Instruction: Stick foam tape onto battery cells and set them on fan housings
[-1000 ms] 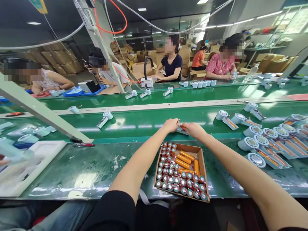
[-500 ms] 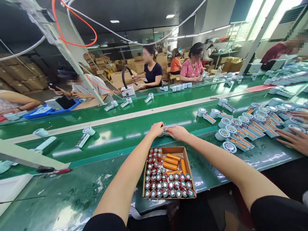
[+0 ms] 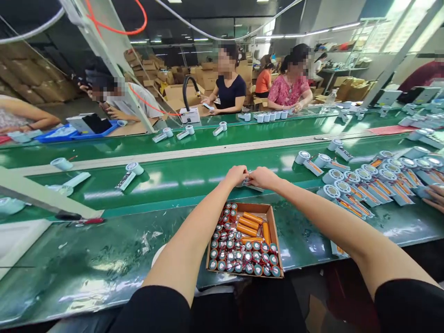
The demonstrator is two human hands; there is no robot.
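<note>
My left hand (image 3: 237,175) and my right hand (image 3: 262,178) meet beyond the box, over the near edge of the green belt. Fingers of both are closed on a pale blue-grey part (image 3: 255,188), mostly hidden by them; a piece of it sticks out below my right hand. Between my forearms lies a cardboard box (image 3: 274,222) of batteries. Orange cells (image 3: 247,229) lie on their sides in its upper part, and several stand upright with red wires in the rest.
Rows of pale blue units with orange cells (image 3: 364,178) cover the right side, near another person's hand (image 3: 435,196). Single units (image 3: 134,169) lie on the belt (image 3: 180,175). A red-handled tool (image 3: 93,221) is at left. People sit across the belt.
The view has shifted, so the scene sits differently. More of the pale part shows below my right hand. The other person's hands at right have moved mostly out of view.
</note>
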